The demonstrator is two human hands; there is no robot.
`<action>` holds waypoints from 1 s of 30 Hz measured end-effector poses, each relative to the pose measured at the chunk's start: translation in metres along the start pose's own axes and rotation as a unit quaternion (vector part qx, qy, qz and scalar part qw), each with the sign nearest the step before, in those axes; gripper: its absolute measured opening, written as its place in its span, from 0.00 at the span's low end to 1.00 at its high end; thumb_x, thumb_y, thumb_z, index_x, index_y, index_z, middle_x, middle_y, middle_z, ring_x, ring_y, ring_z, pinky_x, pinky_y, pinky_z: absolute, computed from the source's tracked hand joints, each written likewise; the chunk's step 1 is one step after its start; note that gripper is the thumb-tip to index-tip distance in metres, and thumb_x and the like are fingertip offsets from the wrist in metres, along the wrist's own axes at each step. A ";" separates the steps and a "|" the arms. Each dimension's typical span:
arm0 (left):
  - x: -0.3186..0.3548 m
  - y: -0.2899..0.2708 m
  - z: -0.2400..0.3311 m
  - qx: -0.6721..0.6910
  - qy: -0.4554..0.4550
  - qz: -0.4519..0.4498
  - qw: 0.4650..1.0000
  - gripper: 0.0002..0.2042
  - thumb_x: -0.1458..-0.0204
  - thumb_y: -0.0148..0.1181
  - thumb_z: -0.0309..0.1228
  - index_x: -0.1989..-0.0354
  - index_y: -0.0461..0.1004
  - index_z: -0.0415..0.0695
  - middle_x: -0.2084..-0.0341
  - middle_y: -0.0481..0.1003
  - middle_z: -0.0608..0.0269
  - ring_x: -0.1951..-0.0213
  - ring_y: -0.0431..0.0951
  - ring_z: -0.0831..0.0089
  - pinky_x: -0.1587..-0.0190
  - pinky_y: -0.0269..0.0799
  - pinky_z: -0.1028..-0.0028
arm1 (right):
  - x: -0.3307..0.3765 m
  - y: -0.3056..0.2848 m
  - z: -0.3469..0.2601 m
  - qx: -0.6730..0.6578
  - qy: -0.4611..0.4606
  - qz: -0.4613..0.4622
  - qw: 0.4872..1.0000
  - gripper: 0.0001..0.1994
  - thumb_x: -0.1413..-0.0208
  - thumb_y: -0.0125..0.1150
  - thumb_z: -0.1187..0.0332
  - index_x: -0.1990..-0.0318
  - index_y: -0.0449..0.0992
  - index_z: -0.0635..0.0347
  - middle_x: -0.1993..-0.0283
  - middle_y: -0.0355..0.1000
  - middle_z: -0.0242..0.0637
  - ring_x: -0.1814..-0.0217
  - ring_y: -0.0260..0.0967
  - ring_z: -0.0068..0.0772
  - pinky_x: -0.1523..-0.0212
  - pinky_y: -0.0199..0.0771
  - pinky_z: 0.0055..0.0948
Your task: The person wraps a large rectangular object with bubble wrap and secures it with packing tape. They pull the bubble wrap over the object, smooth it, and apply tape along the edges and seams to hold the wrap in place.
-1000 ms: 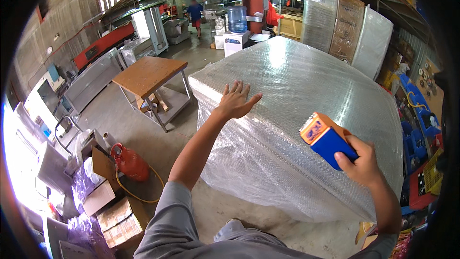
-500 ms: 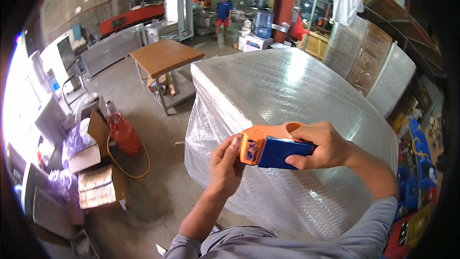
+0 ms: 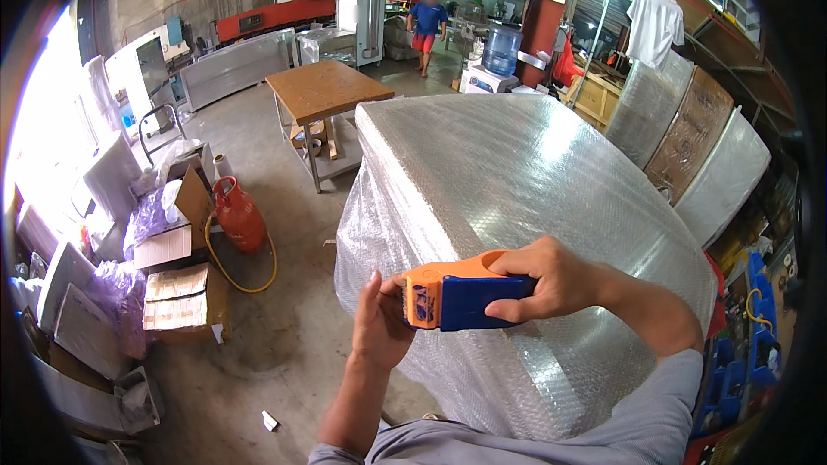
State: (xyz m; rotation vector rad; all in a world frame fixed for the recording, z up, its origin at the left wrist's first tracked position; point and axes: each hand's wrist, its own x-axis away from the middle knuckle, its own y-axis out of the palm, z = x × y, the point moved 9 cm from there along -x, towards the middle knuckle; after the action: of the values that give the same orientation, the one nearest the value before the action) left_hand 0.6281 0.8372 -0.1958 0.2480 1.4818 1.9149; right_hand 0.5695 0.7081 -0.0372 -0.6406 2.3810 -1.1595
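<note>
My right hand [image 3: 547, 284] is closed round an orange-and-blue packing tape dispenser [image 3: 457, 297], held level over the near part of a large box-shaped bundle in bubble wrap [image 3: 500, 164]. The dispenser's front end points left, toward my left hand [image 3: 379, 323]. That hand is open, its thumb raised and apart from the fingers, which reach partly behind the front end. Whether the fingertips touch it is hidden. On the wrap below the dispenser runs a shiny strip [image 3: 551, 383].
A brown-topped table [image 3: 327, 86] stands beyond the bundle. To the left are a red gas cylinder [image 3: 239, 217] with a yellow hose and cardboard boxes [image 3: 185, 297]. Blue bins [image 3: 732, 362] line the right. A person [image 3: 426, 26] in a blue shirt is at the back.
The dispenser and both hands have moved a little left and down in view. My left thumb has lifted away from the dispenser's front end. The view has shifted, and the person behind appears nearer.
</note>
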 end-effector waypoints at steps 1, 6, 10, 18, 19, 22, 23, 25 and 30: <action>0.000 -0.002 0.000 -0.039 0.016 0.030 0.999 0.21 0.30 0.48 0.42 0.45 0.74 0.35 0.52 0.81 0.53 0.52 0.83 0.68 0.48 0.78 0.68 | -0.001 -0.001 0.000 0.006 0.014 -0.006 1.000 0.23 0.43 0.71 0.53 0.62 0.79 0.71 0.64 0.80 0.49 0.73 0.79 0.39 0.71 0.77 0.30; -0.004 -0.025 -0.009 -0.151 0.018 0.104 0.983 0.13 0.31 0.53 0.31 0.48 0.76 0.34 0.60 0.81 0.62 0.59 0.81 0.78 0.56 0.78 0.75 | -0.009 -0.005 -0.008 0.064 0.053 -0.021 0.996 0.25 0.43 0.71 0.51 0.57 0.80 0.72 0.66 0.80 0.50 0.72 0.80 0.40 0.67 0.78 0.31; -0.010 -0.025 -0.002 -0.169 -0.011 0.119 0.978 0.15 0.30 0.52 0.33 0.48 0.76 0.32 0.60 0.81 0.62 0.61 0.81 0.79 0.57 0.77 0.77 | -0.018 -0.007 0.000 0.083 0.135 -0.061 0.985 0.28 0.43 0.71 0.50 0.54 0.80 0.74 0.68 0.80 0.51 0.71 0.81 0.39 0.66 0.79 0.31; -0.020 -0.035 0.011 -0.102 0.001 0.083 0.991 0.11 0.32 0.56 0.32 0.54 0.78 0.36 0.63 0.82 0.63 0.63 0.81 0.78 0.58 0.77 0.77 | -0.043 -0.006 -0.013 0.106 0.162 -0.049 0.980 0.26 0.44 0.72 0.50 0.55 0.81 0.70 0.67 0.81 0.49 0.70 0.81 0.38 0.64 0.79 0.31; -0.021 -0.036 0.013 -0.113 0.013 0.088 0.990 0.11 0.32 0.56 0.32 0.55 0.79 0.36 0.64 0.82 0.63 0.64 0.81 0.78 0.58 0.77 0.77 | -0.044 -0.005 -0.012 0.105 0.162 -0.042 0.980 0.25 0.44 0.72 0.50 0.55 0.82 0.69 0.67 0.81 0.48 0.69 0.81 0.38 0.64 0.79 0.31; -0.020 -0.069 0.050 -0.219 0.137 0.171 0.951 0.10 0.33 0.58 0.32 0.59 0.78 0.36 0.64 0.82 0.58 0.65 0.81 0.75 0.60 0.78 0.74 | -0.040 -0.023 -0.015 0.151 0.131 -0.038 0.979 0.23 0.46 0.73 0.51 0.59 0.83 0.67 0.69 0.81 0.45 0.71 0.79 0.34 0.66 0.77 0.30; -0.011 -0.084 0.062 -0.257 0.180 0.208 0.926 0.11 0.33 0.58 0.32 0.59 0.77 0.35 0.64 0.81 0.57 0.65 0.82 0.73 0.60 0.78 0.73 | -0.042 -0.038 -0.008 0.174 0.165 -0.045 0.970 0.22 0.47 0.74 0.51 0.62 0.83 0.66 0.71 0.80 0.43 0.72 0.78 0.31 0.68 0.76 0.29; 0.000 -0.074 0.056 -0.237 0.155 0.229 0.931 0.12 0.32 0.57 0.34 0.57 0.75 0.34 0.65 0.81 0.53 0.67 0.83 0.70 0.62 0.79 0.70 | -0.052 -0.066 0.000 0.181 0.235 -0.068 0.953 0.21 0.50 0.74 0.52 0.68 0.82 0.65 0.76 0.76 0.37 0.75 0.72 0.24 0.72 0.71 0.28; 0.010 -0.080 0.018 -0.242 0.168 0.285 0.912 0.14 0.29 0.50 0.34 0.54 0.73 0.34 0.68 0.80 0.53 0.72 0.82 0.68 0.68 0.77 0.72 | -0.072 -0.077 0.006 0.165 0.259 -0.099 0.947 0.23 0.54 0.74 0.52 0.72 0.82 0.68 0.79 0.74 0.35 0.77 0.70 0.24 0.74 0.68 0.27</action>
State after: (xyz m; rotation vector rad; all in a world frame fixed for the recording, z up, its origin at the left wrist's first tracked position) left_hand 0.6627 0.8660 -0.2648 0.1296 1.1499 2.8507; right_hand 0.6474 0.7030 0.0332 -0.5148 2.4695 -1.9682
